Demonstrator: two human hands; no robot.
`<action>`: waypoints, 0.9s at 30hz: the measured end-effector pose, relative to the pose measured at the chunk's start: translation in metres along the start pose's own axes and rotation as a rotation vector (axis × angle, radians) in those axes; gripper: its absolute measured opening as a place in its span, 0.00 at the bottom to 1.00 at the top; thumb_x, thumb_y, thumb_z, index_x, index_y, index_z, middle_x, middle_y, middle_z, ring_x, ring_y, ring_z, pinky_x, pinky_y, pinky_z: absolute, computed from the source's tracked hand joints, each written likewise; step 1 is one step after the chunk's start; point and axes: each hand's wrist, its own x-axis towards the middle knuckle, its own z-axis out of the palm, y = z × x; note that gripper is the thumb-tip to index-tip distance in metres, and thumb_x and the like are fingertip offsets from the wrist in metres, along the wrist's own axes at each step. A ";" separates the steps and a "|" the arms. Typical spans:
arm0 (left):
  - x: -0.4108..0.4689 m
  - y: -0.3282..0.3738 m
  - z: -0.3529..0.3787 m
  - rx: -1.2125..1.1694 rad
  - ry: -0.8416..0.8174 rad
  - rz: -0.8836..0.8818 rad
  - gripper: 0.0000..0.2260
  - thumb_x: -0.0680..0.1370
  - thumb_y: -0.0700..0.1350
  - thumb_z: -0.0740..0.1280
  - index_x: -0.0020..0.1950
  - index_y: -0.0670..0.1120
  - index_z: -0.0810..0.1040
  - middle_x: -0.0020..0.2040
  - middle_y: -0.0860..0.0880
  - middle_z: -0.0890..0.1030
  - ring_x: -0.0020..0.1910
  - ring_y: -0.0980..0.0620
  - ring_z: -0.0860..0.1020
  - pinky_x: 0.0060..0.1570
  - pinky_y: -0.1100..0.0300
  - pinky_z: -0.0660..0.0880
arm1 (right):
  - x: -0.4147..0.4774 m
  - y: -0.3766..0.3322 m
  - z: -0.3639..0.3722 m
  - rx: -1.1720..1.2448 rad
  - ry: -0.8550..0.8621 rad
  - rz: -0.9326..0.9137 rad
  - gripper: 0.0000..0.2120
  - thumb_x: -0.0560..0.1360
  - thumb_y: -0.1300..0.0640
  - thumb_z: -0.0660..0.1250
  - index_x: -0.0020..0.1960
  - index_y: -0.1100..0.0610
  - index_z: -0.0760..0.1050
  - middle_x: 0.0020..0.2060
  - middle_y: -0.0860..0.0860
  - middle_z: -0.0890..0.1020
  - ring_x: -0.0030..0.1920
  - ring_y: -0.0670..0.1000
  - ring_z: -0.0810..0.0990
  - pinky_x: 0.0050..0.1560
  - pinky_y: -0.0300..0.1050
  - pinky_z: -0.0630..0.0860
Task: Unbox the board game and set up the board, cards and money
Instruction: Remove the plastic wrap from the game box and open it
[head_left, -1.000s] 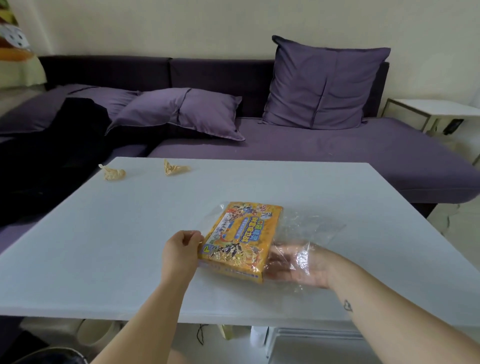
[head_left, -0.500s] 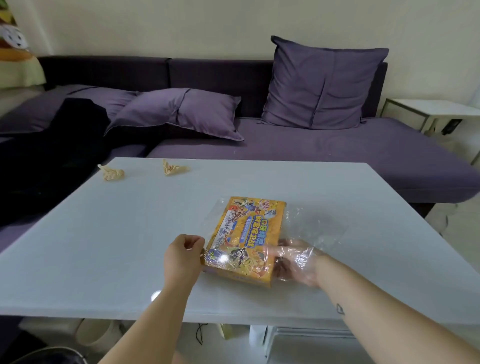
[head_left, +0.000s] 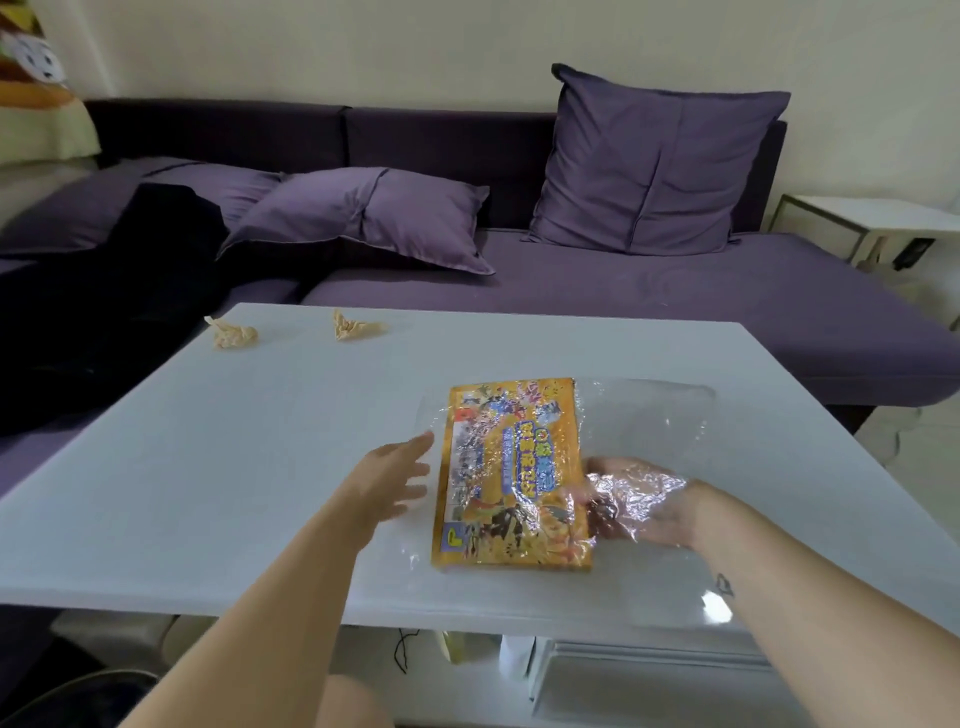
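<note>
- flat yellow cardboard game box (head_left: 514, 473): on white table (head_left: 260, 467), sheathed in clear crinkled plastic film (head_left: 649, 415), between both hands' fingertips.
- left hand (head_left: 389, 478): fingers straight, apart, empty; likely poised to steady box.
- right hand (head_left: 639, 499): under film, probably to strip it; finger closure: cannot tell.

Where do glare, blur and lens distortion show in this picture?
Head view: glare glints on the plastic wrap over the game box, veiling the right hand; a bright reflection sits near the table front edge; the left hand looks slightly blurred; the wide lens stretches the table toward the frame's corners.
</note>
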 end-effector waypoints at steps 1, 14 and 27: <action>0.001 0.003 0.001 0.043 -0.018 -0.008 0.14 0.79 0.55 0.61 0.55 0.46 0.75 0.52 0.47 0.80 0.49 0.48 0.79 0.52 0.53 0.74 | 0.001 0.000 0.000 -0.025 -0.021 0.009 0.16 0.70 0.67 0.67 0.57 0.67 0.74 0.46 0.60 0.82 0.38 0.54 0.83 0.36 0.43 0.80; 0.005 -0.021 0.009 0.905 0.522 0.390 0.15 0.83 0.51 0.50 0.47 0.44 0.70 0.33 0.49 0.73 0.34 0.45 0.75 0.32 0.57 0.68 | 0.011 -0.007 0.006 -0.215 0.242 0.005 0.09 0.73 0.55 0.72 0.43 0.61 0.79 0.33 0.56 0.80 0.30 0.51 0.75 0.29 0.36 0.72; 0.011 -0.033 -0.015 0.986 0.631 0.406 0.15 0.82 0.52 0.52 0.43 0.43 0.66 0.30 0.49 0.70 0.31 0.43 0.71 0.29 0.58 0.62 | 0.024 0.010 -0.008 0.100 0.558 -0.113 0.12 0.74 0.56 0.68 0.56 0.59 0.80 0.58 0.55 0.78 0.50 0.57 0.80 0.32 0.37 0.78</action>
